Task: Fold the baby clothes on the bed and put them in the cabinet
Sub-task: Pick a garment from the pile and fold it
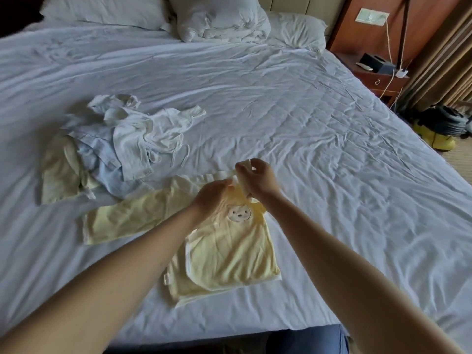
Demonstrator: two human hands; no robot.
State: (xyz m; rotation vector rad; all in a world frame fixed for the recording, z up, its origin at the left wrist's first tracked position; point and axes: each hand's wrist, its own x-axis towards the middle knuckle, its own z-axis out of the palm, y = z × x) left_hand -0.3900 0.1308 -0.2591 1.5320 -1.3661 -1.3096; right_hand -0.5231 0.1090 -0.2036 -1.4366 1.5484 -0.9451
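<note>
The left hand point(213, 198) and right hand point(258, 180) each pinch the yellow baby top point(224, 254) at its neck with curled fingers. Its length runs from the fingers toward the person, and one sleeve point(127, 221) points left.

Clothes pile point(112, 146) lies left behind shirt point(222, 256) on bed point(306, 123)

Yellow baby top point(224, 251), bear-face patch upward, lay flat near the front edge of the bed point(306, 123), one long sleeve spread left. Unfolded pile point(120, 144) of white, pale-blue and cream garments lay just beyond it, leftward.
</note>
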